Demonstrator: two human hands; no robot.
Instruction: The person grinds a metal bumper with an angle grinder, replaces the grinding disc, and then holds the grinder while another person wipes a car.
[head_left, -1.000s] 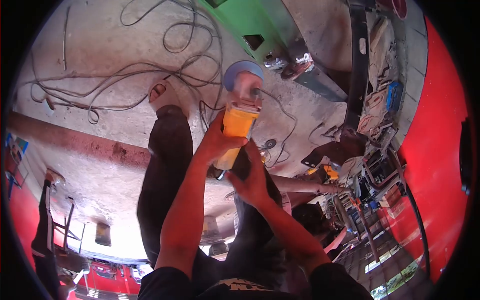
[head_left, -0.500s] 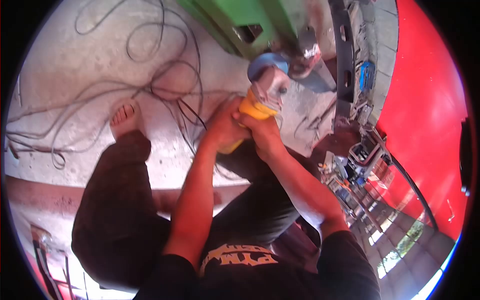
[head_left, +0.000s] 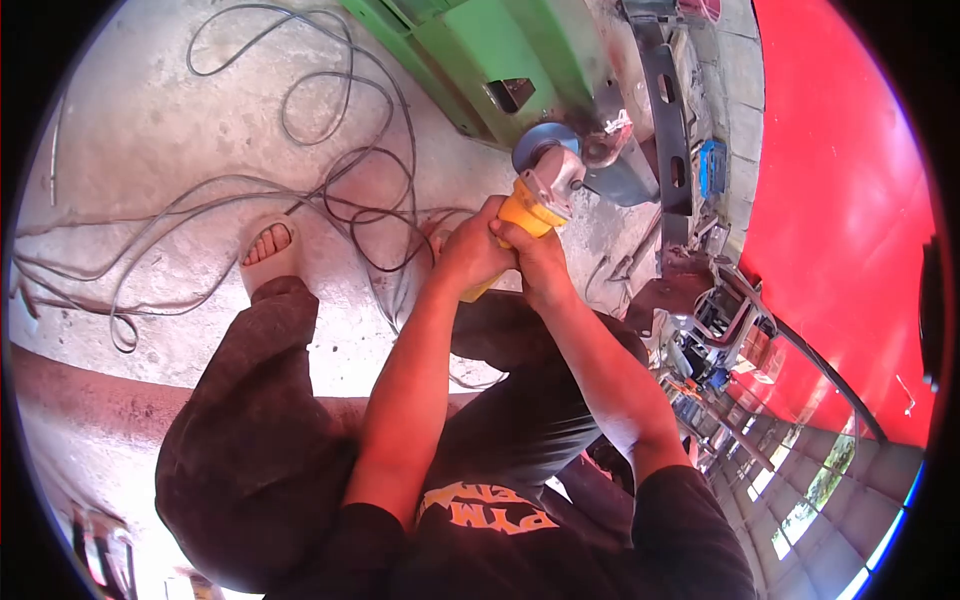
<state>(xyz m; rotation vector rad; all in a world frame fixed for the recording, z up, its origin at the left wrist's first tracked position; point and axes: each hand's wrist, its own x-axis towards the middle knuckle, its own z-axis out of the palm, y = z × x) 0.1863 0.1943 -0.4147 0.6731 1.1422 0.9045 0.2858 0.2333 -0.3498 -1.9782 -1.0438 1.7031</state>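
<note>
A yellow angle grinder with a grey metal head and a blue disc is held in both hands. My left hand wraps round the rear of its yellow body, and my right hand grips beside it, close to the head. The disc is at the lower edge of a green metal part, by a worn, bare patch. Whether disc and metal touch cannot be made out. A rectangular hole shows in the green part.
Black cable lies in loops over the concrete floor. My sandalled foot is beside it. A dark slotted metal bar, a blue object and cluttered tools lie to the right, near a red surface.
The view has shifted, so the green part and cable sit lower and the red surface further left. Both hands still hold the grinder, its disc near the same edge.
</note>
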